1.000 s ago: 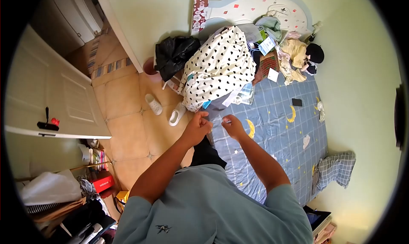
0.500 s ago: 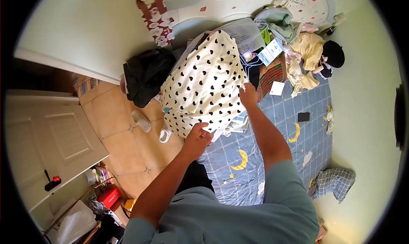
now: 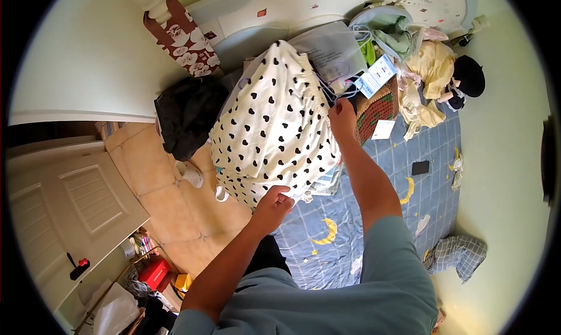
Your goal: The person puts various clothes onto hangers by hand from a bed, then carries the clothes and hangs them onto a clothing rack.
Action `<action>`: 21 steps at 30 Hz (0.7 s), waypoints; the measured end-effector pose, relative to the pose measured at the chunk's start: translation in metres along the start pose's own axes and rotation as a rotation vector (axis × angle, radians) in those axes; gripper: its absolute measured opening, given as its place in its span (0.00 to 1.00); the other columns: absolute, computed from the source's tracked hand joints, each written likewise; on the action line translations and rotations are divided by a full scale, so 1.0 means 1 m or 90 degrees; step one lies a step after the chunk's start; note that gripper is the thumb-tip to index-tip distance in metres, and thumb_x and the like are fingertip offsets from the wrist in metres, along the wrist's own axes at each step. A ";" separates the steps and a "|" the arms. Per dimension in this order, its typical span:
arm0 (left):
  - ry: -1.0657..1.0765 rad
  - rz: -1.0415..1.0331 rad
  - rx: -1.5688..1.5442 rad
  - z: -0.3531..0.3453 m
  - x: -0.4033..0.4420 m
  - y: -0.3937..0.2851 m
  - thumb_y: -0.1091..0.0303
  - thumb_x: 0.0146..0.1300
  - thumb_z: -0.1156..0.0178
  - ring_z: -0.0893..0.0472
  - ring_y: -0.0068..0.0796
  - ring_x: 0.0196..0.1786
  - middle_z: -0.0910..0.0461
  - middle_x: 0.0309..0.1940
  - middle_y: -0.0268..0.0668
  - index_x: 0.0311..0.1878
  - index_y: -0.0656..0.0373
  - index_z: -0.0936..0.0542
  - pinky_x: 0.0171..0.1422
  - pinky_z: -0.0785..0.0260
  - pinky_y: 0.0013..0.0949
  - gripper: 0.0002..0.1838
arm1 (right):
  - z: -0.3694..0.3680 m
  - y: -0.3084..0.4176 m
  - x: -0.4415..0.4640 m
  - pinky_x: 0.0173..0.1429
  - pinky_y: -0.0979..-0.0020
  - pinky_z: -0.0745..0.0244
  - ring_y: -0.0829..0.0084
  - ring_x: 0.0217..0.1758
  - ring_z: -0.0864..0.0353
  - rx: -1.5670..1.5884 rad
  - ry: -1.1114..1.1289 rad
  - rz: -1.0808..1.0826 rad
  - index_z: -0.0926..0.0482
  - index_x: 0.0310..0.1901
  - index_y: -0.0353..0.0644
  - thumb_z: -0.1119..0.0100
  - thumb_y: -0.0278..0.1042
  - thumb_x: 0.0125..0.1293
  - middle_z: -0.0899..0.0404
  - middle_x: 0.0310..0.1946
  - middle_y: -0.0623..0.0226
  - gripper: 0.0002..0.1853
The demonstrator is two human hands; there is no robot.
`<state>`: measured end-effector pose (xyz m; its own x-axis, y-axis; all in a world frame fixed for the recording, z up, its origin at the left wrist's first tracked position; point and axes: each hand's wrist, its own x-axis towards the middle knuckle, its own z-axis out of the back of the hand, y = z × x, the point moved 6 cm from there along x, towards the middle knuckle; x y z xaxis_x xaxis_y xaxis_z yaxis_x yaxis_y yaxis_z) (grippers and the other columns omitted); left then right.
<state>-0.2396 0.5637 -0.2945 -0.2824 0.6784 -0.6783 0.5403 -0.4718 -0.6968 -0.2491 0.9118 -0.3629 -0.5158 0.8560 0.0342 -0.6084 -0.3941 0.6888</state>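
Observation:
A white cloth with black hearts [image 3: 272,124] is heaped at the head end of the bed. My right hand [image 3: 343,117] is at the cloth's gathered right edge, fingers closed; what they pinch, if anything, is hidden. Thin cords and a blue-and-white label [image 3: 377,76] lie just beyond it. My left hand [image 3: 273,206] is at the cloth's lower edge, its fingers curled together, and I cannot make out anything held in them. A grey translucent bag [image 3: 330,51] sits behind the cloth.
A black bag [image 3: 190,116] stands left of the cloth, above white clogs [image 3: 190,174] on the tiles. On the blue bedspread [image 3: 374,189] lies a dark phone [image 3: 420,168]. Cream clothing [image 3: 431,69] and a black hat [image 3: 469,76] are at the far right. The door [image 3: 82,200] is at left.
The view has moved closer to the bed's head end. My right hand has gone forward from above the bedspread to the cloth's right edge; my left hand has come to its lower edge.

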 end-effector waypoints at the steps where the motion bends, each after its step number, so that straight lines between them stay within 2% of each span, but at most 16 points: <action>1: 0.000 -0.006 -0.003 0.000 0.002 -0.002 0.69 0.71 0.42 0.20 0.27 0.44 0.20 0.43 0.40 0.62 0.66 0.33 0.52 0.25 0.31 0.21 | 0.000 0.006 0.004 0.45 0.54 0.26 0.50 0.39 0.21 0.023 -0.042 0.065 0.23 0.40 0.38 0.37 0.33 0.59 0.22 0.35 0.53 0.10; 2: 0.003 -0.006 -0.005 -0.002 0.002 -0.003 0.69 0.71 0.42 0.20 0.27 0.44 0.20 0.44 0.40 0.62 0.66 0.33 0.52 0.24 0.31 0.20 | -0.003 0.004 0.011 0.48 0.55 0.27 0.51 0.42 0.23 -0.011 -0.028 0.069 0.23 0.40 0.40 0.34 0.36 0.59 0.23 0.38 0.55 0.12; 5: -0.009 0.013 0.006 -0.002 0.006 -0.010 0.70 0.72 0.43 0.20 0.26 0.45 0.21 0.45 0.41 0.61 0.66 0.32 0.53 0.23 0.32 0.18 | -0.009 0.000 0.009 0.51 0.56 0.28 0.51 0.46 0.24 -0.058 -0.072 -0.058 0.23 0.40 0.40 0.32 0.38 0.59 0.24 0.41 0.56 0.14; 6: -0.012 0.012 -0.001 -0.001 0.007 -0.009 0.70 0.73 0.43 0.20 0.26 0.45 0.21 0.45 0.41 0.61 0.66 0.31 0.53 0.23 0.32 0.18 | -0.012 -0.002 0.010 0.53 0.56 0.30 0.52 0.49 0.25 -0.070 -0.063 -0.076 0.25 0.42 0.40 0.29 0.41 0.57 0.25 0.44 0.57 0.19; 9: -0.016 0.004 -0.017 0.000 0.013 -0.003 0.70 0.73 0.44 0.20 0.26 0.46 0.21 0.45 0.41 0.60 0.66 0.30 0.54 0.23 0.32 0.17 | -0.013 -0.011 0.007 0.51 0.57 0.29 0.56 0.45 0.25 -0.025 -0.112 -0.178 0.28 0.45 0.40 0.26 0.42 0.53 0.26 0.40 0.60 0.25; 12: -0.010 -0.003 -0.031 -0.002 0.016 -0.003 0.69 0.73 0.43 0.20 0.26 0.45 0.21 0.45 0.41 0.59 0.66 0.30 0.53 0.23 0.32 0.16 | -0.018 -0.017 0.008 0.48 0.61 0.28 0.62 0.41 0.24 0.048 -0.126 -0.214 0.31 0.47 0.40 0.22 0.41 0.49 0.26 0.37 0.63 0.30; 15: -0.010 0.017 -0.031 -0.007 0.015 -0.005 0.69 0.72 0.43 0.19 0.27 0.45 0.21 0.45 0.40 0.59 0.66 0.29 0.53 0.23 0.32 0.16 | -0.018 -0.017 0.011 0.44 0.63 0.27 0.66 0.36 0.24 0.158 -0.129 -0.199 0.32 0.47 0.40 0.21 0.38 0.48 0.26 0.34 0.65 0.31; 19: 0.003 0.025 -0.009 -0.011 0.020 -0.001 0.68 0.72 0.42 0.19 0.27 0.44 0.21 0.46 0.40 0.58 0.67 0.28 0.53 0.23 0.32 0.17 | -0.008 0.019 0.027 0.41 0.70 0.26 0.72 0.34 0.26 0.275 -0.093 -0.055 0.33 0.51 0.37 0.22 0.31 0.50 0.27 0.34 0.67 0.31; 21: 0.009 0.030 -0.014 -0.013 0.021 -0.002 0.68 0.72 0.43 0.19 0.27 0.44 0.20 0.46 0.40 0.58 0.67 0.28 0.52 0.23 0.32 0.17 | -0.020 -0.004 0.021 0.47 0.65 0.27 0.67 0.39 0.22 0.189 -0.116 -0.106 0.33 0.53 0.38 0.22 0.36 0.48 0.23 0.37 0.65 0.34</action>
<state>-0.2362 0.5858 -0.3043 -0.2457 0.6635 -0.7067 0.5696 -0.4911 -0.6590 -0.2694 0.9251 -0.3792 -0.2930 0.9560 0.0144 -0.4597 -0.1541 0.8746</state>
